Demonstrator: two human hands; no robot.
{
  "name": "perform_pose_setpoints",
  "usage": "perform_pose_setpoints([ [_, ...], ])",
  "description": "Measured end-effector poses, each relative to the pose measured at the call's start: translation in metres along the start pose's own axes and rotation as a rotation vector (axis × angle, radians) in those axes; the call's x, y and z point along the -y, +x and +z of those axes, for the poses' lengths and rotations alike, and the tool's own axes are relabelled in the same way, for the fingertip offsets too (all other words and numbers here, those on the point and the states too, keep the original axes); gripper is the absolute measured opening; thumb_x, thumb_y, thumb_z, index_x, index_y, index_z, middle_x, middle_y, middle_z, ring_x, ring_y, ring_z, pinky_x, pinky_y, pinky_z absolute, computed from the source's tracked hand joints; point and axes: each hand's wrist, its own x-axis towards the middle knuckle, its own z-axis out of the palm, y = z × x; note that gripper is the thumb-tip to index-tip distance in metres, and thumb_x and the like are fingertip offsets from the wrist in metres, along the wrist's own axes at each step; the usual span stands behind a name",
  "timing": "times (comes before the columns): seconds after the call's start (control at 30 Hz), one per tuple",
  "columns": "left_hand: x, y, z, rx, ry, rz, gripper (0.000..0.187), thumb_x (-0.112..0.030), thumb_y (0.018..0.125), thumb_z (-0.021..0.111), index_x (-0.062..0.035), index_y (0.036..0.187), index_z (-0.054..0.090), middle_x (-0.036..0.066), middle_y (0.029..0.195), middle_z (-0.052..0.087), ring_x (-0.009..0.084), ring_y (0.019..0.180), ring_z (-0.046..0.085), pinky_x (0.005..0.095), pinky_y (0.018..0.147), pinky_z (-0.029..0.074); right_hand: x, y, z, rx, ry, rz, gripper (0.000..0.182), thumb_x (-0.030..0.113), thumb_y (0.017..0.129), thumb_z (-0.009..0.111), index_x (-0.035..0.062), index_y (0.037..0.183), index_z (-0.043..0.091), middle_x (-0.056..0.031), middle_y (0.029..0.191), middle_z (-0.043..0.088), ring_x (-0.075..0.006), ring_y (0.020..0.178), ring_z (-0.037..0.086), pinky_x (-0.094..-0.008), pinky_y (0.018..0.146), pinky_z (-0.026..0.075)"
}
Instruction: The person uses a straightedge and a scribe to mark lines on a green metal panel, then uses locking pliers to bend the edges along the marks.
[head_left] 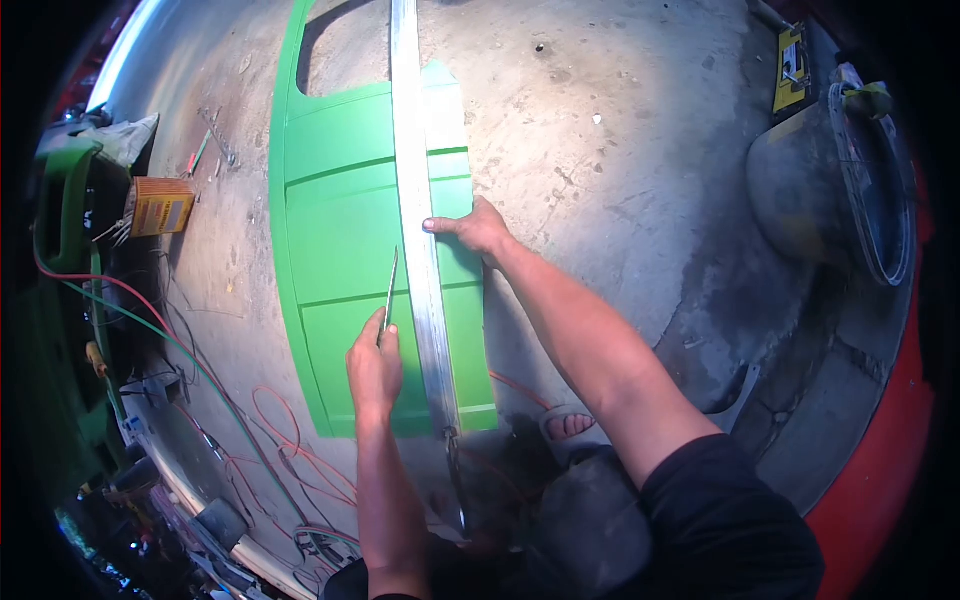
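A green panel [345, 240] with pressed grooves and a window opening at its top lies in front of me. Along its length runs a long silvery metal bar [417, 200]. My left hand [375, 370] is closed round a thin metal tool [391, 285], whose tip points up over the panel, left of the bar. My right hand [470, 230] rests at the panel's right edge, its thumb stretched onto the bar and its other fingers mostly hidden behind the edge. Locking pliers [453, 465] sit at the bar's lower end.
An orange-yellow box [160, 206] stands on the concrete floor at the left, near red and green hoses [180, 340]. A large rounded grey part [800, 185] and a yellow case [792, 68] are at the right. My sandalled foot [568, 425] shows below the panel.
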Motion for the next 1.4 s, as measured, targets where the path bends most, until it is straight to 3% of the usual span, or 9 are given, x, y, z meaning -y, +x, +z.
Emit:
perform_pose_setpoints([
  [0.03,0.000,0.000,0.001,-0.001,-0.001,0.008,0.040,-0.017,0.094,0.058,-0.0002,0.131,0.062,0.011,0.081,0.068,0.0174,0.073,0.063,0.0340,0.070,0.051,0.000,-0.002,0.000,-0.008,0.045,0.004,0.057,0.022,0.073,0.089,-0.0027,0.119,0.065,-0.0183,0.113,0.072,-0.0261,0.104,0.069,-0.0365,0.095,0.053],
  [0.1,0.002,-0.002,0.004,0.102,-0.076,-0.165,0.042,-0.018,0.095,0.056,-0.0003,0.133,0.060,0.024,0.113,0.069,0.0361,0.102,0.068,0.0416,0.094,0.050,0.002,-0.004,-0.003,-0.017,0.087,0.005,0.054,0.021,0.076,0.087,-0.0025,0.120,0.065,-0.0185,0.113,0.071,-0.0260,0.104,0.069,-0.0364,0.094,0.053],
  [0.13,0.010,-0.003,0.009,0.099,-0.080,-0.163,0.042,-0.018,0.095,0.056,-0.0003,0.133,0.060,0.024,0.113,0.069,0.0361,0.102,0.068,0.0416,0.094,0.050,0.005,-0.006,-0.007,0.008,0.147,0.073,0.051,0.021,0.078,0.086,-0.0029,0.119,0.065,-0.0184,0.113,0.071,-0.0258,0.103,0.069,-0.0364,0.092,0.054],
  [0.23,0.033,-0.001,0.025,0.184,-0.276,-0.234,0.043,-0.018,0.096,0.055,-0.0017,0.137,0.058,0.016,0.098,0.071,0.0242,0.082,0.067,0.0362,0.080,0.052,0.017,-0.004,-0.013,0.025,0.106,0.181,0.048,0.020,0.082,0.083,-0.0042,0.120,0.065,-0.0186,0.113,0.071,-0.0257,0.102,0.069,-0.0377,0.090,0.055],
  [0.3,0.038,-0.004,0.032,0.241,-0.472,-0.330,0.044,-0.019,0.097,0.056,-0.0046,0.139,0.057,0.006,0.087,0.067,0.0117,0.068,0.055,0.0291,0.066,0.048,0.016,0.000,-0.016,0.011,0.013,0.230,0.048,0.020,0.084,0.081,-0.0051,0.121,0.065,-0.0190,0.113,0.071,-0.0259,0.101,0.069,-0.0390,0.090,0.055],
  [0.4,0.040,-0.006,0.033,0.247,-0.516,-0.371,0.045,-0.020,0.098,0.058,-0.0072,0.140,0.057,0.004,0.086,0.065,0.0076,0.064,0.050,0.0254,0.060,0.045,0.012,0.011,-0.019,0.100,0.082,0.230,0.047,0.021,0.082,0.083,-0.0072,0.116,0.068,-0.0209,0.108,0.072,-0.0275,0.097,0.070,-0.0396,0.087,0.056],
  [0.5,0.047,-0.004,0.035,0.261,-0.529,-0.331,0.044,-0.020,0.098,0.058,-0.0081,0.141,0.057,0.004,0.088,0.065,0.0077,0.064,0.051,0.0250,0.059,0.044,0.014,0.011,-0.019,0.075,0.017,0.281,0.052,0.021,0.077,0.087,-0.0127,0.111,0.067,-0.0234,0.106,0.072,-0.0298,0.094,0.071,-0.0401,0.084,0.057],
  [1.33,0.037,-0.003,0.030,0.290,-0.484,-0.365,0.046,-0.023,0.098,0.061,-0.0076,0.141,0.057,0.002,0.087,0.065,0.0072,0.065,0.055,0.0236,0.057,0.045,0.010,0.007,-0.012,-0.003,0.046,0.232,0.046,0.018,0.079,0.085,-0.0122,0.110,0.068,-0.0231,0.099,0.073,-0.0281,0.084,0.073,-0.0377,0.076,0.059],
  [1.4,0.038,-0.002,0.031,0.278,-0.480,-0.372,0.044,-0.023,0.097,0.060,-0.0114,0.140,0.059,0.004,0.087,0.067,0.0100,0.064,0.055,0.0280,0.056,0.048,0.015,0.003,-0.013,-0.010,0.011,0.229,0.047,0.018,0.079,0.085,-0.0117,0.110,0.068,-0.0230,0.100,0.073,-0.0284,0.085,0.073,-0.0376,0.078,0.058],
])
